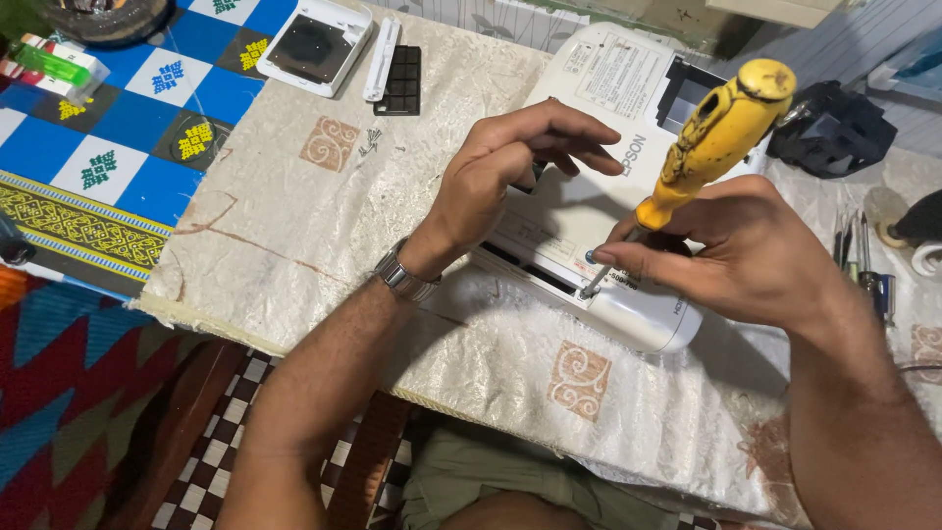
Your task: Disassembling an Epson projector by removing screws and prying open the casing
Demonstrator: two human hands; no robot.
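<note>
While the white projector (599,177) is steadied by the left hand (500,177), fingers spread flat, it lies upside down on the tabletop (314,236). A yellow screwdriver (702,147) is gripped by the right hand (736,250), tip on the casing.

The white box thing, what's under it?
The white projector lies on a cream patterned cloth. The left hand rests on it; the right hand holds a yellow screwdriver. Beneath the cloth is hidden.

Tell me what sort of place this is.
Probably a home repair bench: a cloth-covered table, the right hand working a yellow-handled screwdriver into an upturned white projector, spare tools alongside.
</note>
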